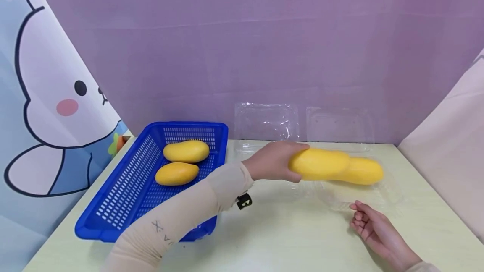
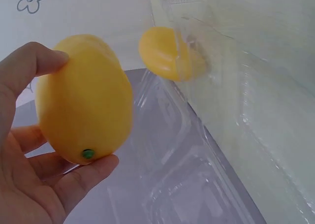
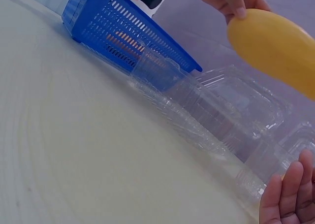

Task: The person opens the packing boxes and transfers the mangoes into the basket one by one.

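Note:
In the head view my left hand (image 1: 277, 160) grips a yellow mango (image 1: 319, 163) above the clear plastic containers. Thumb on one side and fingers on the other hold it, and its green stem end shows in the left wrist view. Behind it, a second mango (image 1: 364, 171) lies in the right-hand clear container (image 1: 340, 205), partly covered by the held one. My right hand (image 1: 378, 232) pinches that container's front rim between thumb and index finger, its other fingers curled loosely. To the left stands another clear container (image 3: 197, 130) with its lid (image 1: 266, 123) raised.
A blue perforated basket (image 1: 151, 236) stands on the left side of the table, with two mangoes (image 1: 186, 151) in it. The right container's lid (image 1: 340, 125) stands raised near the purple backdrop (image 1: 257, 53). Pale cloth (image 1: 450, 146) borders the table's right side.

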{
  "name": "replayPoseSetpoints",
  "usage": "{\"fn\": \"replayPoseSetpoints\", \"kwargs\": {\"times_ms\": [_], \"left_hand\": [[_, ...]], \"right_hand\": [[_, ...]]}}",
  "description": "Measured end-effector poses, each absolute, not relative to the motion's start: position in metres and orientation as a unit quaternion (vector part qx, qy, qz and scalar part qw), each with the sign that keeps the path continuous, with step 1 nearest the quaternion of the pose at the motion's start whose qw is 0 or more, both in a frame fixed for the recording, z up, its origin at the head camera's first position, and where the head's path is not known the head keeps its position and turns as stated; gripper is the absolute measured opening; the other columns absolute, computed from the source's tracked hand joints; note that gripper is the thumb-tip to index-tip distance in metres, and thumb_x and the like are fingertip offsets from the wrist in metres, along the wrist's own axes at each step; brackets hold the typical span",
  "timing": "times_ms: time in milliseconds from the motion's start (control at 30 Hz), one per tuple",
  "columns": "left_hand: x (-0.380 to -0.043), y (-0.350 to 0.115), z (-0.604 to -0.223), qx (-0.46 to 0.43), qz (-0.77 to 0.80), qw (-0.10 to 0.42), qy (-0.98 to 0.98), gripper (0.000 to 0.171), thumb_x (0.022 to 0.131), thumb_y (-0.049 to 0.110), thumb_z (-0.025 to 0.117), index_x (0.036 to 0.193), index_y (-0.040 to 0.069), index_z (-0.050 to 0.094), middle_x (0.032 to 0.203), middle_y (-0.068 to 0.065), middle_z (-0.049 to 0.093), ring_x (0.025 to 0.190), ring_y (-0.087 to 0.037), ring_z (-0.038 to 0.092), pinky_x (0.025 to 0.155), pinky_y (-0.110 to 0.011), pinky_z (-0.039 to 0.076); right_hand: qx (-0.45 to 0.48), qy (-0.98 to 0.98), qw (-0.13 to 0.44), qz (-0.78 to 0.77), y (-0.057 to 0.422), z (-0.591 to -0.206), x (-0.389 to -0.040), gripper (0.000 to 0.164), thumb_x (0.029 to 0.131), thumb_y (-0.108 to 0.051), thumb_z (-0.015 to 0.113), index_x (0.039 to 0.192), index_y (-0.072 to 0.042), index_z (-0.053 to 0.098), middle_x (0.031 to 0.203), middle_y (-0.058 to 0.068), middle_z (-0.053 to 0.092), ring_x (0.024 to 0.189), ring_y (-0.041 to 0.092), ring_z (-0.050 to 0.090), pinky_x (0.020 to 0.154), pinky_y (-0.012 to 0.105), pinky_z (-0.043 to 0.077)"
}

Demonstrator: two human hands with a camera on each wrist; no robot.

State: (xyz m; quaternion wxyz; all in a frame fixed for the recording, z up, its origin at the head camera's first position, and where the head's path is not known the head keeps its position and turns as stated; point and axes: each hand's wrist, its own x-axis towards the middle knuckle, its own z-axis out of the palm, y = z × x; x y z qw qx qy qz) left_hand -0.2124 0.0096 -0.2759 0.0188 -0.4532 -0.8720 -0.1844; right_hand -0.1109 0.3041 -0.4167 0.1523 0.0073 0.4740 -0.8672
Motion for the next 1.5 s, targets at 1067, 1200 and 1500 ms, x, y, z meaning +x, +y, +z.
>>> {"fn": "replayPoseSetpoints", "kwargs": {"times_ms": [1067, 1200, 1500], "left_hand": [[-0.2, -0.086, -0.27, -0.357, -0.269, 0.01, -0.894, 0.073, 0.077, 0.025, 0.075, 0.142, 0.018, 0.044, 0.125, 0.006, 0.059, 0.093, -0.009, 0.053, 0.083, -0.027, 0.047], [-0.201, -0.096, -0.272, -0.358, -0.275, 0.024, -0.892, 0.072, 0.077, 0.025, 0.075, 0.141, 0.017, 0.044, 0.123, 0.004, 0.06, 0.094, -0.011, 0.052, 0.083, -0.031, 0.047], [-0.199, -0.133, -0.276, -0.335, -0.296, 0.033, -0.894, 0.068, 0.079, 0.025, 0.076, 0.139, 0.019, 0.046, 0.116, 0.006, 0.06, 0.094, -0.013, 0.054, 0.088, -0.036, 0.049]], "right_hand": [[0.028, 0.473, 0.151, -0.868, 0.306, -0.421, -0.109, 0.036, 0.102, -0.019, 0.04, 0.09, -0.01, 0.072, 0.074, -0.005, 0.061, 0.067, 0.005, 0.058, 0.072, 0.02, 0.053], [0.025, 0.463, 0.152, -0.873, 0.308, -0.421, -0.107, 0.037, 0.103, -0.019, 0.039, 0.09, -0.009, 0.072, 0.074, -0.005, 0.062, 0.067, 0.005, 0.058, 0.072, 0.02, 0.053], [0.021, 0.475, 0.152, -0.866, 0.303, -0.42, -0.11, 0.036, 0.102, -0.02, 0.04, 0.089, -0.01, 0.072, 0.073, -0.005, 0.062, 0.067, 0.005, 0.057, 0.071, 0.019, 0.053]]}}
